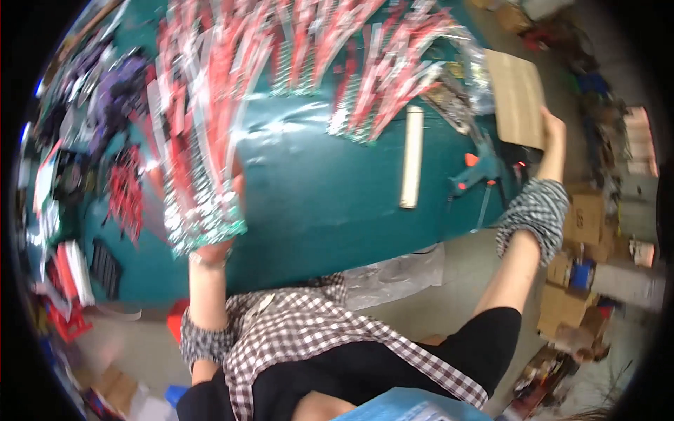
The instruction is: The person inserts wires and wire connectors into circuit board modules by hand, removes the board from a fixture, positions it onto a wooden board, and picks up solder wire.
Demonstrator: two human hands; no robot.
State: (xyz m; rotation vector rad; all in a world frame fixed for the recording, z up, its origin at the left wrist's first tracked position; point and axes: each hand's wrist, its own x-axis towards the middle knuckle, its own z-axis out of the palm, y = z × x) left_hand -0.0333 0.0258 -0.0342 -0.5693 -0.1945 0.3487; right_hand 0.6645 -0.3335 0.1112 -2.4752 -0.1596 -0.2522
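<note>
My left hand [216, 249] is wrapped round a bundle of red and clear strips [203, 147] with shiny silver and green ends, above the left part of the table. The bundle covers most of its fingers. Stretched far to the right, my right hand [554, 133] grips the edge of a flat brown cardboard piece [516, 98] beyond the table's right side. Close by that hand lies a teal hot glue gun [481, 168] with an orange trigger. Motion blurs the bundle and the strips.
More bundles of red and clear strips [390, 77] lie along the far side of the green table [316, 203]. A whitish bar [412, 158] lies near the glue gun. Dark and purple items [116, 91] and red strings [125, 189] crowd the left. Cardboard boxes [583, 217] stand at right.
</note>
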